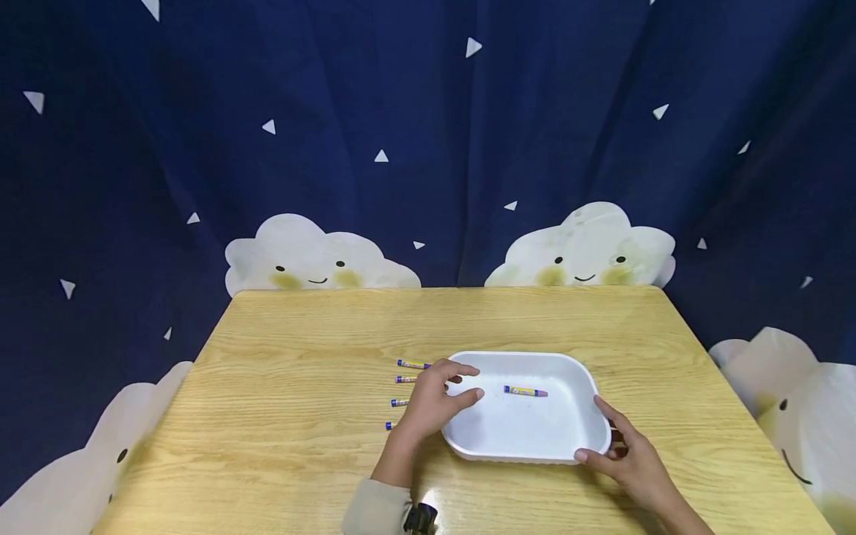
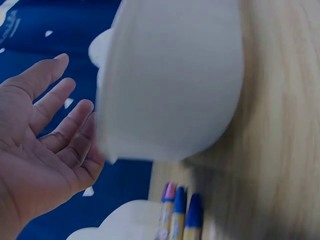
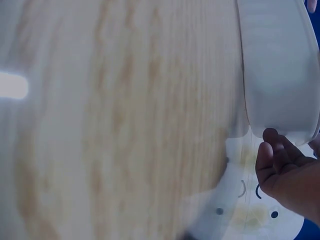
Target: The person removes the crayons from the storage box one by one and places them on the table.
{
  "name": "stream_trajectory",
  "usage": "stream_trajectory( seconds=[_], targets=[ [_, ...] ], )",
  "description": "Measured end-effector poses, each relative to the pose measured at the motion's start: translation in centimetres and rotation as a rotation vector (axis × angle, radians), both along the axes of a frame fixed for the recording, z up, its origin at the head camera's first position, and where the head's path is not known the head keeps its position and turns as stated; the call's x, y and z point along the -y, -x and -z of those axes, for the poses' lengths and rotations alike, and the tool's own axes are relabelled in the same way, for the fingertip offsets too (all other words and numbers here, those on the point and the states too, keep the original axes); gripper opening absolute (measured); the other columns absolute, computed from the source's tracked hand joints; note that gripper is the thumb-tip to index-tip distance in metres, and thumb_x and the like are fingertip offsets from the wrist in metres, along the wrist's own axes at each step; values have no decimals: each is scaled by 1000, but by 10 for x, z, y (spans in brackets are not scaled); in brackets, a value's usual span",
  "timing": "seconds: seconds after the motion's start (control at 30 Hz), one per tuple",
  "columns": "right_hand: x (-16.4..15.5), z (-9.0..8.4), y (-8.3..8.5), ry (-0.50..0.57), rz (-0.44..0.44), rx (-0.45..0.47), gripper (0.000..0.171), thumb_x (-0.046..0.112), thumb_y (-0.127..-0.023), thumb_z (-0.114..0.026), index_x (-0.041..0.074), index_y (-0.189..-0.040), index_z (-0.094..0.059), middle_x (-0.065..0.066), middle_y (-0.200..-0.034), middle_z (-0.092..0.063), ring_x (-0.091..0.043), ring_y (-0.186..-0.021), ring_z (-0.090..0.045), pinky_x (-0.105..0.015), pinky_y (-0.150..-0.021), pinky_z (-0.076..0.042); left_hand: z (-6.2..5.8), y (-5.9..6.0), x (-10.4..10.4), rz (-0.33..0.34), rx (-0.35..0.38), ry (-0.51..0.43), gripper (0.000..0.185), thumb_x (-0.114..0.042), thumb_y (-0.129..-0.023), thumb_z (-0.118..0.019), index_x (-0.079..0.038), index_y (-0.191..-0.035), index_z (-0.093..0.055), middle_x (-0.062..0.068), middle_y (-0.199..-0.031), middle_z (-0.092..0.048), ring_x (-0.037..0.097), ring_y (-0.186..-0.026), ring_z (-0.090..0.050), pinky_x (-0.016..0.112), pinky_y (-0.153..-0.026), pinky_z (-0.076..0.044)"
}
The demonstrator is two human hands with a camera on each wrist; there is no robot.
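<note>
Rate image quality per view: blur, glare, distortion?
Head view: sharp, wide-angle bowing, small glare spot on the table near the left sleeve. Left wrist view: dim, white tray and crayons soft. Right wrist view: wood grain motion-blurred, bright glare patch at left edge.

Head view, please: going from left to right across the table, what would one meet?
Crayons on the table → left hand → crayon in the tray → tray's right rim → right hand.
</note>
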State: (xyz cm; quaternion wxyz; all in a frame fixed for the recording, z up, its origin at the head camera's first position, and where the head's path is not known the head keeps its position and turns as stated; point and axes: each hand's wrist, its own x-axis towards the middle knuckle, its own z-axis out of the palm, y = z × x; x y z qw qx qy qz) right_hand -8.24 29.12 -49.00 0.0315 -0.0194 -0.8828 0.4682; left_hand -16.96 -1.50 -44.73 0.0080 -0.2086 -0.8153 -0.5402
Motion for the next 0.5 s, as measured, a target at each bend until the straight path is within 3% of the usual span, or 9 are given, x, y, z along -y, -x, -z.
stream_trajectory(
  seconds=[0.27, 0.5],
  targets=[
    [0, 0, 0, -3, -7, 0, 89, 20, -71, -82, 7, -144, -32, -21, -121, -49, -17, -84, -56, -23, -62, -48, 15, 17, -32, 63, 67, 9, 28, -17, -77, -77, -8, -103, -71, 2, -103, -59, 28, -91, -61, 31, -74, -50],
    [1, 0, -1, -24, 0, -8, 88, 21, -71, -82, 6, -144, -33, -20, -118, -51, -16, -83, -55, -22, -63, -47, 28, 27, -53, 67, 216, 13, 32, -15, -76, -77, -8, -106, -70, 4, -108, -61, 16, -85, -59, 23, -69, -47]
  ],
)
